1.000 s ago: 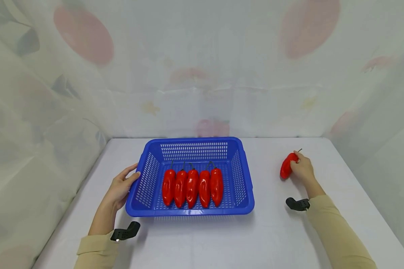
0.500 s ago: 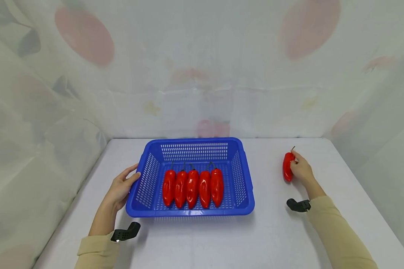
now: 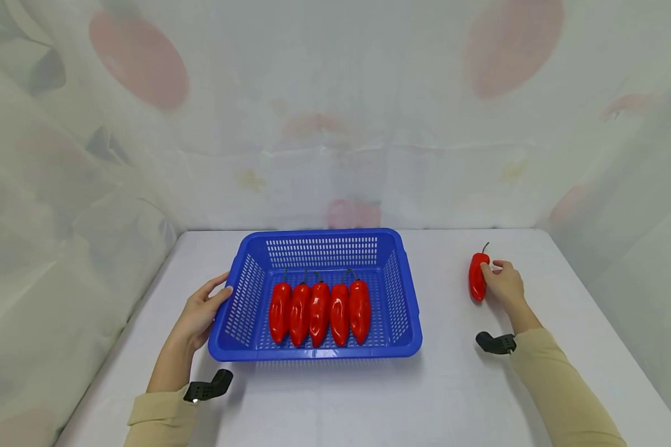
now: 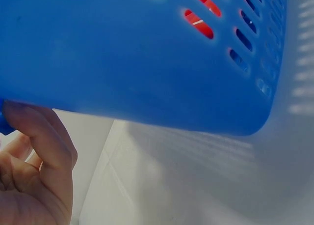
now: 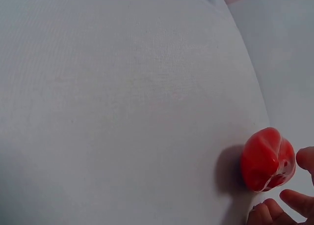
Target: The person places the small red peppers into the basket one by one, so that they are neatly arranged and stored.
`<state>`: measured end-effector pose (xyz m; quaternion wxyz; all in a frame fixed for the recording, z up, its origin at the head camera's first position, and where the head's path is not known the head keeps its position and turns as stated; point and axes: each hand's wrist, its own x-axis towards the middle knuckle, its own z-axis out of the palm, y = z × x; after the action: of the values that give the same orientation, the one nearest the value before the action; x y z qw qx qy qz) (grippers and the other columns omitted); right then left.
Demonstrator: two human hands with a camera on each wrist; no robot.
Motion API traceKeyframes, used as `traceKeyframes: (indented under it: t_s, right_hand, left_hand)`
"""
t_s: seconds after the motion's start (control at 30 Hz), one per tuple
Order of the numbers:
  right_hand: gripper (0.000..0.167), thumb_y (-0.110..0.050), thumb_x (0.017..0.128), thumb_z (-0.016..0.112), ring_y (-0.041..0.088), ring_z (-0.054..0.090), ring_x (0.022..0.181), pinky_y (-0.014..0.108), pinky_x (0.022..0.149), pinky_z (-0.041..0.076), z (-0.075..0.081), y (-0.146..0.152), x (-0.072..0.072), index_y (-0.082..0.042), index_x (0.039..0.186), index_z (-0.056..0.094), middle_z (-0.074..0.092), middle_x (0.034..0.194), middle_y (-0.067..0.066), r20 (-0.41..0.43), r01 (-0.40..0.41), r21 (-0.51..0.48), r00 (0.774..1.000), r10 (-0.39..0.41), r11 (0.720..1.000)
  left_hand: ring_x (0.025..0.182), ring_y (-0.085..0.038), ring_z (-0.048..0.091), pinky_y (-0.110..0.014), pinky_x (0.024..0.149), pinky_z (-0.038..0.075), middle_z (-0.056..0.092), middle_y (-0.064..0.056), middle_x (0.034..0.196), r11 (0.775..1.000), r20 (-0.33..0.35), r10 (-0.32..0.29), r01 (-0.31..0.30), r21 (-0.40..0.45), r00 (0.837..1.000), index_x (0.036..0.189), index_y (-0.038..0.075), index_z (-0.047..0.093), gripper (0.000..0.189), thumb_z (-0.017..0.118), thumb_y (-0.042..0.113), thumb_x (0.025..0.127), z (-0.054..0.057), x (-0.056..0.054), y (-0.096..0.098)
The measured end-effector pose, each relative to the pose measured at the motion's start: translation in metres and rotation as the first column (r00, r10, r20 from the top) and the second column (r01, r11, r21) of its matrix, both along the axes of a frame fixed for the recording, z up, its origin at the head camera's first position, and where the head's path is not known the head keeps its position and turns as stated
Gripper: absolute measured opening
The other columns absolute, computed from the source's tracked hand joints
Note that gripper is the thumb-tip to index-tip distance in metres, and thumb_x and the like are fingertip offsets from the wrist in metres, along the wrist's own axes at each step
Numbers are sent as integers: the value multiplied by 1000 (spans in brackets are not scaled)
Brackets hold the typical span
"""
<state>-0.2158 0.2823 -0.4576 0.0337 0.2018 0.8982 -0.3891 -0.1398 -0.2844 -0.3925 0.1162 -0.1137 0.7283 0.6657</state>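
Observation:
My left hand (image 3: 199,312) grips the left rim of a blue plastic basket (image 3: 313,354), thumb on the rim. In the left wrist view the fingers (image 4: 44,136) curl at the edge of the blue basket wall (image 4: 122,63). Several red peppers (image 3: 320,313) lie side by side inside, stems toward the far wall. To the right, a single red pepper (image 3: 477,277) lies on the white table, stem pointing away. My right hand (image 3: 506,284) is just beside it with the fingers spread apart; in the right wrist view a small gap shows between the fingertips (image 5: 305,158) and the pepper (image 5: 267,158).
The white table (image 3: 324,403) ends at a pale printed curtain (image 3: 324,174) at the back. Similar curtains hang along the left and right sides. Black wrist cameras sit on both wrists.
The right-hand pepper has turned from slanted to nearly straight, stem away. My right fingers have since come off it and spread. The left hand and basket have stayed put.

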Motion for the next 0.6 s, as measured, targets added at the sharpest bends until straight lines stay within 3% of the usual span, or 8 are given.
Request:
traceKeyframes:
  t_s: [0.2, 0.43, 0.6]
  right_hand:
    - [66, -41, 95, 33, 43, 44, 113, 48, 90, 44, 0, -1, -1, 12, 134, 30, 43, 127, 32, 70, -9, 32, 997, 7, 999]
    - [66, -41, 94, 35, 43, 45, 110, 47, 86, 45, 0, -1, -4, 13, 131, 34, 46, 124, 32, 78, -44, 75, 996, 38, 996]
    - [67, -41, 94, 36, 44, 42, 112, 47, 87, 46, 2, -2, -7, 13, 132, 33, 41, 128, 33, 100, -72, 56, 993, 66, 996]
  left_hand:
    - [85, -19, 67, -39, 72, 55, 64, -4, 99, 1000, 0, 1, -1, -3, 1000, 147, 18, 24, 59, 51, 29, 95, -3, -1, -1]
    - [83, -18, 67, -38, 70, 56, 64, -2, 96, 1000, 2, 14, -14, 1, 1000, 146, 21, 25, 61, 53, 32, 94, -17, -8, -10]
    - [82, -17, 67, -37, 69, 56, 64, 0, 95, 1000, 2, 20, -20, 1, 1000, 146, 23, 25, 62, 54, 34, 93, -23, -11, -13]
